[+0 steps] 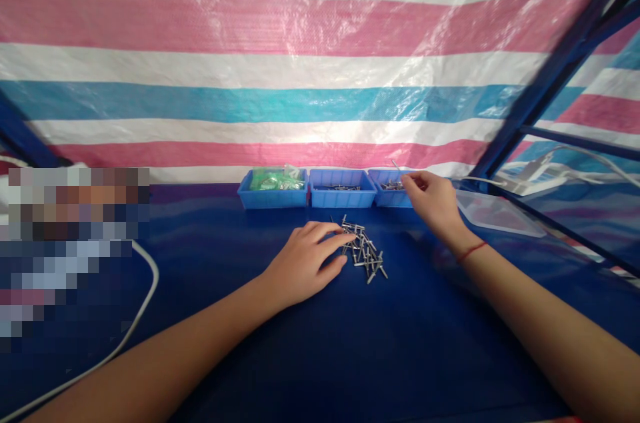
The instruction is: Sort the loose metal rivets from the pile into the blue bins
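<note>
A loose pile of silver pop rivets (367, 253) lies on the dark blue tabletop (320, 356). At the pile's left edge rests my left hand (313, 256), palm down with its fingers apart, the fingertips touching or just over the nearest rivets. My right hand (433, 200) is raised at the right-hand blue bin (393, 200), thumb and fingers pinched. A thin metal rivet (395, 164) sticks up from that pinch. Small metal parts show inside this bin, partly hidden behind my right hand.
A middle blue bin (343, 198) holds similar metal pieces; the left blue bin (273, 200) holds green plastic bags. A clear plastic lid (500, 213) and a white power strip (530, 180) are at right. A white cable (145, 310) curves along the left. A striped sheet (300, 23) hangs behind.
</note>
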A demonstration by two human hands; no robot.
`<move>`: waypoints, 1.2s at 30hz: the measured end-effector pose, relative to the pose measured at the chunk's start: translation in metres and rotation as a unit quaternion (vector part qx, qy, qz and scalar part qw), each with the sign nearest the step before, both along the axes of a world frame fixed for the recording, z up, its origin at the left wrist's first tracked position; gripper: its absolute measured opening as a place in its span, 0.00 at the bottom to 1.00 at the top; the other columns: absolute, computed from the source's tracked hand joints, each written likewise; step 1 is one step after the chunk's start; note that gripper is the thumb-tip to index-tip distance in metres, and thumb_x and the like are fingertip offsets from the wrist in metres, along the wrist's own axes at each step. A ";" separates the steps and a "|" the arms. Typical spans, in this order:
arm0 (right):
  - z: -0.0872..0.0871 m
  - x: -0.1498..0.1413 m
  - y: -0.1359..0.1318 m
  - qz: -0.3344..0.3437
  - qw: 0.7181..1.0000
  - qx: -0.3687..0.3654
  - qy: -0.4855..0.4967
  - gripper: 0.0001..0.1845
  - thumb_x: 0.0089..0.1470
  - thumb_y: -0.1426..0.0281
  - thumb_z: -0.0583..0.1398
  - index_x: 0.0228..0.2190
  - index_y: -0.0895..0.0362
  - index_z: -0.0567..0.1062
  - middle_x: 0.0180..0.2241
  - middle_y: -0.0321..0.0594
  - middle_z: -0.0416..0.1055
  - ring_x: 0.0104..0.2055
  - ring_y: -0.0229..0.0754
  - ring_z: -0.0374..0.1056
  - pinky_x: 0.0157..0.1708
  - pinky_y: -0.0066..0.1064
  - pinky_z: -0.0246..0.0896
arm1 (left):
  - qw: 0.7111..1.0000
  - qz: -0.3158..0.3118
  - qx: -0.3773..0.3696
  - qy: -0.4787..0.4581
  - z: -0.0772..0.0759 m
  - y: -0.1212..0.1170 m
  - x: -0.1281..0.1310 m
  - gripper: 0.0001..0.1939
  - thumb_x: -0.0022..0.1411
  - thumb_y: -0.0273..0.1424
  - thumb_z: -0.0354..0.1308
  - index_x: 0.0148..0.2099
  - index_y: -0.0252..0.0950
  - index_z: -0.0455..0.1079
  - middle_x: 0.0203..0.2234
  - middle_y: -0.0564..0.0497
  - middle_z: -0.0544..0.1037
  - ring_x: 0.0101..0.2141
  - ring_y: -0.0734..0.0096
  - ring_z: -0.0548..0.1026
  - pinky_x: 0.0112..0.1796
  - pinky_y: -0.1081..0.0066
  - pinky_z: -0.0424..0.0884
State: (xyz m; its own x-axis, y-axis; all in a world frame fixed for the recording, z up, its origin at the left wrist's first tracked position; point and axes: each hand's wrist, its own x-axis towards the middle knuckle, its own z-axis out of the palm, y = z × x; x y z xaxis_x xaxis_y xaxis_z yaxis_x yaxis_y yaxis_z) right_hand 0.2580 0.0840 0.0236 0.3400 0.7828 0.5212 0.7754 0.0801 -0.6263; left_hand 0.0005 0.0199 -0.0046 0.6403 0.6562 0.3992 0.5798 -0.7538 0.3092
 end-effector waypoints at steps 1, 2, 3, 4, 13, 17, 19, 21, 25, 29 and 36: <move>0.001 0.007 0.003 -0.027 1.000 0.000 -0.012 0.14 0.50 0.64 0.57 0.30 0.61 0.78 0.25 0.45 0.75 0.27 0.44 0.68 0.28 0.31 0.57 | 1.000 -0.002 -0.006 0.011 0.001 0.000 0.000 0.18 0.65 0.33 0.49 0.57 0.44 0.65 0.53 0.48 0.69 0.52 0.59 0.65 0.50 0.56 0.63; 0.001 0.013 0.005 -0.050 0.998 0.000 -0.025 0.15 0.50 0.64 0.56 0.31 0.61 0.78 0.25 0.45 0.75 0.28 0.45 0.69 0.28 0.32 0.57 | 1.000 -0.002 -0.012 0.019 0.001 -0.001 0.000 0.19 0.65 0.33 0.49 0.57 0.44 0.65 0.54 0.48 0.68 0.53 0.58 0.65 0.50 0.55 0.63; 0.000 0.020 0.007 -0.068 0.997 -0.002 -0.040 0.16 0.50 0.64 0.56 0.32 0.61 0.78 0.25 0.46 0.75 0.28 0.46 0.69 0.28 0.32 0.57 | 1.000 -0.002 -0.017 0.026 0.002 -0.001 0.000 0.19 0.65 0.33 0.48 0.57 0.44 0.65 0.55 0.48 0.68 0.53 0.58 0.64 0.50 0.54 0.62; 0.000 0.025 0.009 -0.084 0.995 -0.008 -0.055 0.16 0.50 0.64 0.56 0.32 0.62 0.78 0.26 0.47 0.75 0.29 0.47 0.69 0.28 0.33 0.57 | 0.999 -0.003 -0.020 0.033 0.002 -0.001 -0.001 0.19 0.65 0.33 0.48 0.57 0.45 0.65 0.55 0.49 0.68 0.54 0.58 0.64 0.51 0.54 0.62; -0.003 0.029 0.008 -0.095 0.990 -0.046 -0.090 0.17 0.50 0.64 0.54 0.34 0.61 0.78 0.27 0.48 0.76 0.28 0.47 0.69 0.28 0.32 0.56 | 0.999 0.032 -0.015 0.010 -0.004 0.000 0.001 0.11 0.63 0.31 0.51 0.46 0.40 0.72 0.46 0.49 0.74 0.46 0.62 0.69 0.46 0.60 0.64; -0.001 0.002 -0.003 0.002 0.994 -0.038 -0.106 0.15 0.50 0.65 0.55 0.32 0.60 0.77 0.24 0.43 0.74 0.27 0.44 0.68 0.27 0.30 0.54 | 0.996 0.079 -0.029 0.013 -0.004 0.001 0.002 0.10 0.65 0.31 0.49 0.38 0.37 0.72 0.39 0.49 0.75 0.40 0.63 0.70 0.41 0.62 0.64; -0.002 -0.013 -0.011 0.070 0.990 -0.025 -0.119 0.13 0.51 0.66 0.55 0.30 0.60 0.77 0.23 0.41 0.73 0.26 0.42 0.68 0.26 0.29 0.54 | 0.995 0.094 -0.032 0.026 -0.004 0.001 0.002 0.12 0.66 0.31 0.47 0.37 0.37 0.71 0.37 0.49 0.74 0.39 0.62 0.70 0.40 0.62 0.64; -0.003 -0.027 -0.019 0.144 0.981 -0.019 -0.128 0.12 0.52 0.67 0.55 0.28 0.60 0.76 0.21 0.39 0.71 0.24 0.40 0.66 0.26 0.29 0.54 | 0.994 0.104 -0.029 0.027 -0.005 0.002 0.002 0.12 0.66 0.31 0.45 0.36 0.36 0.70 0.37 0.48 0.73 0.38 0.63 0.69 0.39 0.62 0.64; -0.005 -0.052 -0.040 0.310 0.942 -0.017 -0.130 0.09 0.53 0.70 0.55 0.29 0.59 0.75 0.23 0.36 0.71 0.22 0.36 0.64 0.25 0.28 0.57 | 0.991 0.113 -0.034 -0.056 -0.007 0.004 0.000 0.10 0.67 0.29 0.45 0.37 0.35 0.67 0.35 0.49 0.72 0.37 0.66 0.70 0.40 0.65 0.65; -0.008 -0.069 -0.056 0.406 0.903 -0.007 -0.141 0.07 0.52 0.70 0.58 0.35 0.58 0.74 0.32 0.40 0.72 0.26 0.35 0.65 0.28 0.28 0.60 | 0.984 0.097 -0.030 -0.145 -0.004 0.004 -0.002 0.08 0.65 0.28 0.47 0.36 0.36 0.67 0.31 0.51 0.72 0.35 0.69 0.71 0.38 0.69 0.66; -0.013 -0.074 -0.058 0.420 0.899 -0.026 -0.119 0.09 0.58 0.69 0.55 0.35 0.56 0.75 0.33 0.40 0.74 0.29 0.37 0.67 0.30 0.28 0.61 | 0.964 0.082 -0.062 -0.246 -0.003 0.005 -0.001 0.08 0.60 0.30 0.56 0.43 0.37 0.68 0.32 0.53 0.76 0.33 0.73 0.73 0.36 0.72 0.69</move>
State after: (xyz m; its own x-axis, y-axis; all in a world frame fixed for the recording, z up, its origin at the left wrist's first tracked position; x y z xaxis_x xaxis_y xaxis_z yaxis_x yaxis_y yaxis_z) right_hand 0.1840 0.0255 0.0108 -0.4984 0.7373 0.4561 0.5681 0.6751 -0.4706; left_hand -0.0007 0.0244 -0.0077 0.2777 0.7942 0.5405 0.4477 -0.6048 0.6586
